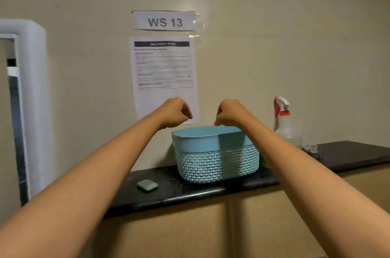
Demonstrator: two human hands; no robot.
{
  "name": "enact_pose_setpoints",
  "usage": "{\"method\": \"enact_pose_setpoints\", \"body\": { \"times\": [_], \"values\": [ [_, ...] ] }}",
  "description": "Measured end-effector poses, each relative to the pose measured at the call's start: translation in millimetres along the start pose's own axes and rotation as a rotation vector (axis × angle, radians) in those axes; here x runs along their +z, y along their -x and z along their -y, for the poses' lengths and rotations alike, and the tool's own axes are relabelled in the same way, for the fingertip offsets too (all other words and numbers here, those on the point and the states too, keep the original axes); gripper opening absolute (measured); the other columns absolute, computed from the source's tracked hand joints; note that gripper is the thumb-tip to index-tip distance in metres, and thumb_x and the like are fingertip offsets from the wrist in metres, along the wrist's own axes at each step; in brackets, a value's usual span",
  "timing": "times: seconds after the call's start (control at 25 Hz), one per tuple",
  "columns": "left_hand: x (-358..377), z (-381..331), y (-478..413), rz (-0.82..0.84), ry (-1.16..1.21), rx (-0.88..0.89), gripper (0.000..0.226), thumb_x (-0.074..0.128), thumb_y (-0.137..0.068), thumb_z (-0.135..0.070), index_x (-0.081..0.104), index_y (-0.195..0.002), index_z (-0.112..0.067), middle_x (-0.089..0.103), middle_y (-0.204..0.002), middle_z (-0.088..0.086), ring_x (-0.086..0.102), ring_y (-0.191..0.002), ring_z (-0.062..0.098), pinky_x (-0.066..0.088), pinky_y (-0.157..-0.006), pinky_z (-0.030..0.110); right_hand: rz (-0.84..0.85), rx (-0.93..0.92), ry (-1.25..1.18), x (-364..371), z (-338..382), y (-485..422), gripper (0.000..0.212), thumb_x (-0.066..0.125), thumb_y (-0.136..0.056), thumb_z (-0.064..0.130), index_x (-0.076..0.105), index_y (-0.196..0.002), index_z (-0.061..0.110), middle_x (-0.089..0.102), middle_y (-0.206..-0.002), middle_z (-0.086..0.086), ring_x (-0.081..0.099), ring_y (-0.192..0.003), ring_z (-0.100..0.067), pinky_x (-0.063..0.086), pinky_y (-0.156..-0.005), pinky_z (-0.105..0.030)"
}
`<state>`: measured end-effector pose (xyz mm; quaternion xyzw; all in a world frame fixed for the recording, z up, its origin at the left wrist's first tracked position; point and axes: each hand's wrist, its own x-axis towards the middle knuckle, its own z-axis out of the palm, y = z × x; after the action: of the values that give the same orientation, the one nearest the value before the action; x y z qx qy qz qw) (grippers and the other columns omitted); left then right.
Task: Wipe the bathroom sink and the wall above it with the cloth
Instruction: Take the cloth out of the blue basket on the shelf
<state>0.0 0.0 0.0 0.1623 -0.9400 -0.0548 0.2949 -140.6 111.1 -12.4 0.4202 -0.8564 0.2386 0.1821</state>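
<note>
Left hand (175,113) and right hand (230,113) are raised side by side, near each other but apart, wrists bent, fingers curled in and pointing down. Nothing visible in either grip. Beige wall (295,36) is right behind both hands. Light blue woven basket (215,152) is directly below the hands; right fingertips are just above its back rim, contact unclear, and its inside is hidden. The basket stands on a black ledge (190,192) under the hands. Small green rounded block (147,185) lies on the ledge below-left of the left hand. Spray bottle (283,122) with red-white trigger is right of the right hand, against the wall. Printed sheet (163,72) is taped to the wall behind and above the left hand, with a "WS 13" label (164,22) higher up. White-framed mirror (31,99) is far left of the left hand.
</note>
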Motion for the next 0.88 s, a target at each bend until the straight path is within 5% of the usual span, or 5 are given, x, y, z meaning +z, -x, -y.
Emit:
{"method": "enact_pose_setpoints", "body": {
  "times": [0.16, 0.36, 0.48, 0.6, 0.88],
  "values": [
    [38, -10, -44, 0.416, -0.061, -0.108, 0.032, 0.057, -0.087, -0.002, 0.062, -0.119, -0.004, 0.064, -0.116, 0.015, 0.06, -0.106, 0.028, 0.051, -0.092, 0.037, 0.404, 0.068, 0.13, 11, -7, -18, 0.029, 0.058, -0.09, 0.013, 0.061, -0.115, -0.001, 0.064, -0.106, -0.015, 0.058, -0.068, -0.02, 0.05, -0.072, -0.034],
    [71, -2, -69, 0.782, -0.31, -0.265, 0.041, 0.043, -0.097, -0.012, 0.041, -0.135, 0.002, 0.047, -0.139, 0.016, 0.052, -0.121, 0.031, 0.042, -0.092, 0.036, 0.66, 0.155, 0.109, 28, -19, -33, 0.026, 0.047, -0.096, 0.02, 0.058, -0.112, 0.002, 0.059, -0.099, -0.013, 0.055, -0.07, -0.022, 0.044, -0.076, -0.036],
    [77, 10, -72, 0.797, -0.36, -0.39, 0.044, 0.038, -0.098, -0.026, 0.042, -0.135, -0.002, 0.047, -0.14, 0.014, 0.049, -0.125, 0.03, 0.039, -0.099, 0.037, 0.689, 0.172, 0.106, 32, -22, -35, 0.02, 0.047, -0.095, 0.024, 0.057, -0.092, 0.006, 0.055, -0.082, -0.007, 0.052, -0.067, -0.018, 0.041, -0.062, -0.031],
    [74, 12, -73, 0.756, -0.372, -0.475, 0.046, 0.039, -0.098, -0.029, 0.043, -0.134, -0.001, 0.043, -0.143, 0.013, 0.044, -0.129, 0.028, 0.034, -0.104, 0.036, 0.675, 0.193, 0.088, 33, -22, -33, 0.027, 0.046, -0.095, 0.024, 0.053, -0.074, 0.009, 0.052, -0.077, -0.007, 0.051, -0.066, -0.018, 0.039, -0.068, -0.032],
    [71, 5, -69, 0.692, -0.444, -0.441, 0.039, 0.038, -0.099, -0.022, 0.05, -0.125, 0.004, 0.048, -0.119, 0.012, 0.049, -0.107, 0.022, 0.037, -0.087, 0.032, 0.65, 0.198, 0.066, 32, -21, -30, 0.026, 0.047, -0.095, 0.025, 0.052, -0.074, 0.01, 0.052, -0.078, -0.007, 0.05, -0.066, -0.017, 0.038, -0.074, -0.033]
  ]
}}
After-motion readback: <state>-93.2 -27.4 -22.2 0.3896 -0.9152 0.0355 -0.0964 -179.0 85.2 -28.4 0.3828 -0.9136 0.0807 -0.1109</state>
